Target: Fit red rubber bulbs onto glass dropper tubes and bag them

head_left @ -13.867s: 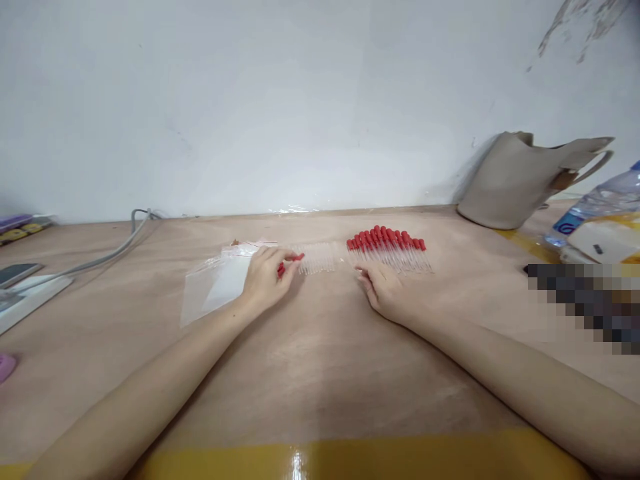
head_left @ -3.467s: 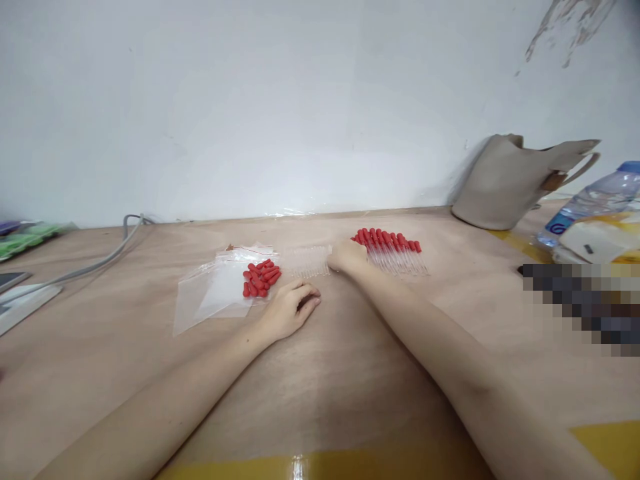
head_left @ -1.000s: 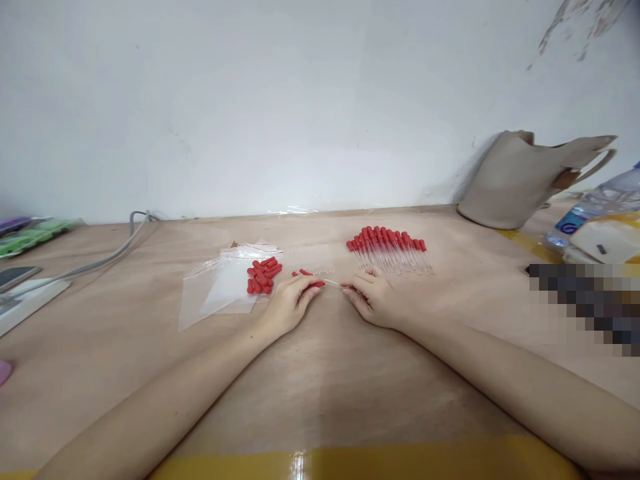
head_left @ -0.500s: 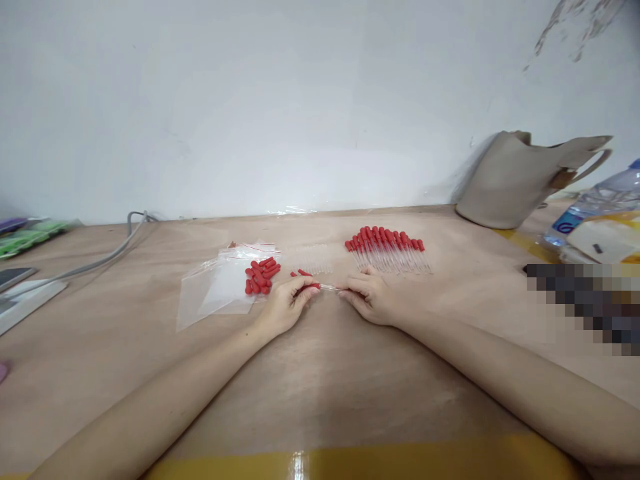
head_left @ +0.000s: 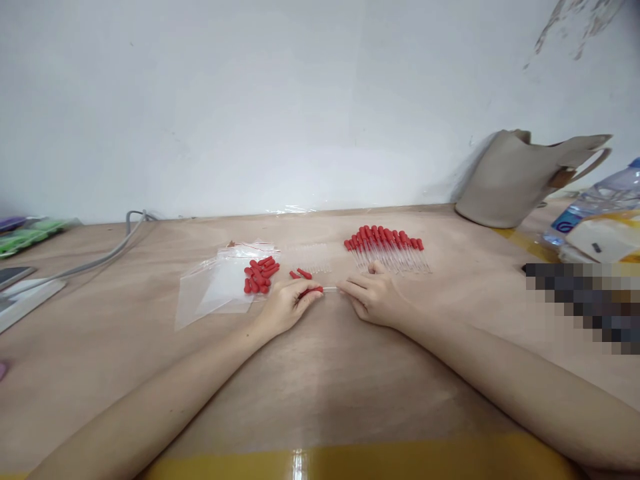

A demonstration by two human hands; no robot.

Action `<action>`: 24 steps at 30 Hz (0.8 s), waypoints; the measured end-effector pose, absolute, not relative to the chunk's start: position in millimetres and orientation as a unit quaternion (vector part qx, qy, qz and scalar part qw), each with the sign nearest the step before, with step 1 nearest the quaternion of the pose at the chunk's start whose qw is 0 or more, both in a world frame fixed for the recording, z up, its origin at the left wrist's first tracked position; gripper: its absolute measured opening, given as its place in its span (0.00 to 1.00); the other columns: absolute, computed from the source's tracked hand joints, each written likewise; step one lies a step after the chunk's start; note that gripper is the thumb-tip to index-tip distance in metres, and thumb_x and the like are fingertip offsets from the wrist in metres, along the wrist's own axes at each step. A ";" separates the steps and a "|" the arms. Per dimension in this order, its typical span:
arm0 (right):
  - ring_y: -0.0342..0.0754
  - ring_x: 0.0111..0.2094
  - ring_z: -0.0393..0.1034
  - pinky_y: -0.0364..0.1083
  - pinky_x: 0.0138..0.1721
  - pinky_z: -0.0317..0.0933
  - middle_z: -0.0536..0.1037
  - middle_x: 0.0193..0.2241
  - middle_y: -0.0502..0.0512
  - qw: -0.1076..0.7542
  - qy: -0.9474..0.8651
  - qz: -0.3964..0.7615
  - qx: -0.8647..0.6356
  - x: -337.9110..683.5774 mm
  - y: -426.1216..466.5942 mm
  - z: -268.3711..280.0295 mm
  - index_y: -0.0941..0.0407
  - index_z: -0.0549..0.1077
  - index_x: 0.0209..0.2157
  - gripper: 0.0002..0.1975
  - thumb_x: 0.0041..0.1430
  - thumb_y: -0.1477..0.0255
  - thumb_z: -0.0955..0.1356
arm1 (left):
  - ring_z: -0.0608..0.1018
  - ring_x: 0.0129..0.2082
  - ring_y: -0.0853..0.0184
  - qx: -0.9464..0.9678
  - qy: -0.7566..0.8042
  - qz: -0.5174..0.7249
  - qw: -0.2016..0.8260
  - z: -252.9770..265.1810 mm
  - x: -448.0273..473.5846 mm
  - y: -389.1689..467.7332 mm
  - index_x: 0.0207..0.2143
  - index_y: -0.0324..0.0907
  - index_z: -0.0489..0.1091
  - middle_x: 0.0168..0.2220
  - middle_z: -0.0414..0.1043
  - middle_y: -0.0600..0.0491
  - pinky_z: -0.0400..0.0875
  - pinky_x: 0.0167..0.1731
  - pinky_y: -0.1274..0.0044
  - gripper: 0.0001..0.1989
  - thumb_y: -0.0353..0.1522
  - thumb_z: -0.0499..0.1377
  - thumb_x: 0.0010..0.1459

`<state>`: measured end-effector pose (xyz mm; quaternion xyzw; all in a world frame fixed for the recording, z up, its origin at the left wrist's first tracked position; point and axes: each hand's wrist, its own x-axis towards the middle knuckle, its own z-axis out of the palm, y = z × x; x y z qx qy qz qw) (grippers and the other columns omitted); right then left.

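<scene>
Between the fingers of my left hand (head_left: pixel 289 305) is a red rubber dropper bulb (head_left: pixel 315 289), partly covered by them. A thin clear dropper tube (head_left: pixel 330 289) runs from the bulb's end to my right hand (head_left: pixel 373 295), whose fingertips close on its other end. Just behind my left hand lie loose red bulbs (head_left: pixel 303 273). A heap of more red bulbs (head_left: pixel 259 275) rests on clear plastic bags (head_left: pixel 215 290) to the left. Bare clear tubes (head_left: pixel 310 255) lie in a row behind. Droppers with red bulbs fitted (head_left: pixel 385 247) lie side by side beyond my right hand.
A beige bag (head_left: pixel 510 180) leans against the wall at the back right. Beside it are a water bottle (head_left: pixel 600 200) and a white and yellow packet (head_left: pixel 605 239). A grey cable (head_left: pixel 113 255) crosses the left side. Yellow tape (head_left: pixel 350 457) covers the front edge.
My right hand's fingers have shifted slightly along the tube, its thumb now tucked lower. The left hand has moved a little right, still holding the bulb.
</scene>
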<state>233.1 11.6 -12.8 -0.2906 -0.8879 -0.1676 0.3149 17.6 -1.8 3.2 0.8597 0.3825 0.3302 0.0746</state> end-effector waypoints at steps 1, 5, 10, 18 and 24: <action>0.43 0.23 0.61 0.46 0.31 0.45 0.73 0.23 0.53 0.323 -0.888 -0.160 -0.286 233.0 12.3 -14.0 0.58 0.72 0.34 0.13 0.61 0.75 0.57 | 0.77 0.30 0.68 0.857 0.380 0.339 0.073 2.1 17.0 -1.0 0.35 0.40 0.72 0.31 0.76 0.52 0.70 0.33 0.77 0.08 0.32 0.55 0.57; 0.45 0.29 0.63 0.45 0.34 0.51 0.74 0.28 0.55 0.355 -0.884 -0.100 -0.287 234.2 15.8 -17.7 0.59 0.70 0.34 0.11 0.62 0.72 0.58 | 0.77 0.30 0.68 0.844 0.388 0.361 0.083 1.0 15.9 -0.8 0.36 0.40 0.73 0.33 0.77 0.52 0.71 0.33 0.78 0.08 0.33 0.58 0.55; 0.43 0.26 0.61 0.45 0.33 0.50 0.73 0.25 0.53 0.332 -0.891 -0.075 -0.302 232.3 11.0 -13.7 0.58 0.69 0.30 0.11 0.61 0.74 0.58 | 0.77 0.27 0.69 0.853 0.389 0.333 0.097 4.1 16.8 -4.7 0.35 0.40 0.74 0.31 0.77 0.52 0.71 0.31 0.78 0.08 0.33 0.57 0.55; 0.42 0.22 0.58 0.46 0.32 0.48 0.71 0.21 0.51 0.318 -0.897 -0.085 -0.296 225.4 9.3 -15.8 0.58 0.68 0.27 0.13 0.61 0.73 0.57 | 0.77 0.28 0.68 0.861 0.381 0.321 0.100 3.2 15.4 -5.3 0.34 0.40 0.73 0.31 0.77 0.51 0.70 0.29 0.79 0.08 0.34 0.57 0.55; 0.42 0.20 0.56 0.46 0.32 0.48 0.70 0.19 0.51 0.309 -0.900 -0.079 -0.297 220.2 12.1 -21.9 0.58 0.67 0.26 0.15 0.61 0.72 0.55 | 0.76 0.27 0.69 0.868 0.371 0.316 0.098 2.4 15.7 -4.8 0.35 0.40 0.73 0.29 0.76 0.52 0.70 0.29 0.79 0.09 0.35 0.56 0.55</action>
